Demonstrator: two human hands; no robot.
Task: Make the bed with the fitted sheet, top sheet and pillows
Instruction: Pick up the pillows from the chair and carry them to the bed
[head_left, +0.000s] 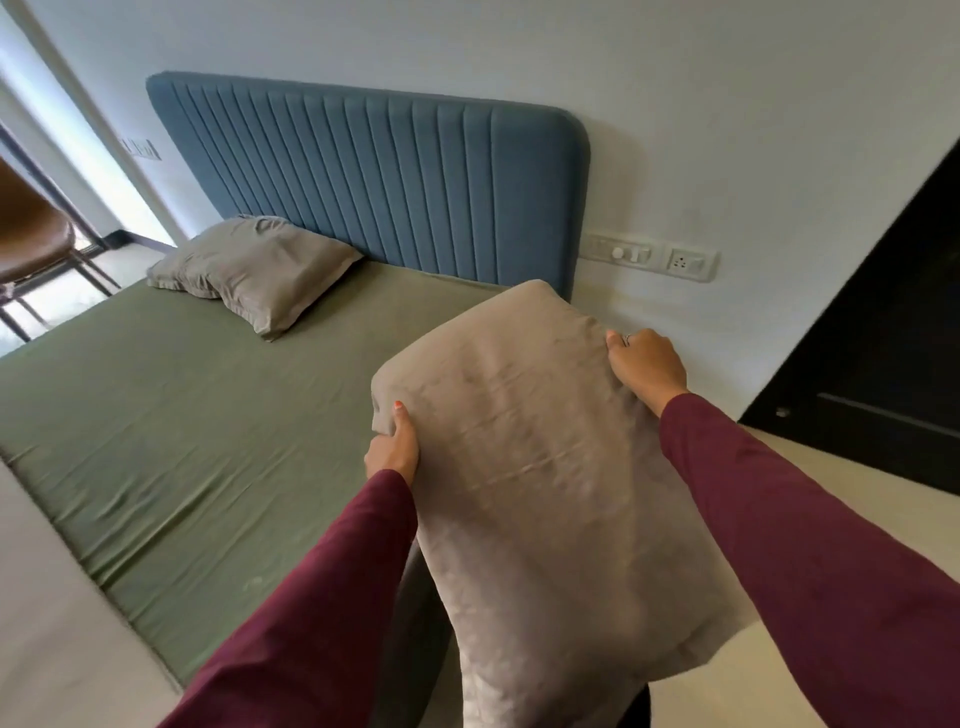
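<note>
Both hands grip a beige pillow (535, 467) held above the bed's near corner: left hand (392, 447) on its left edge, right hand (647, 366) on its right. Its long axis points toward the headboard (374, 176). Another pillow (254, 270) lies on the green sheet (182, 415).

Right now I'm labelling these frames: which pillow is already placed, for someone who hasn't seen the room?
Find the blue ribbed headboard. At its left end, a grey pillow lies flat on the green fitted sheet. Unlike the other grey pillow, it has no hands on it.

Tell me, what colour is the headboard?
Blue, with vertical ribbing; the headboard shows in the head view.
</note>
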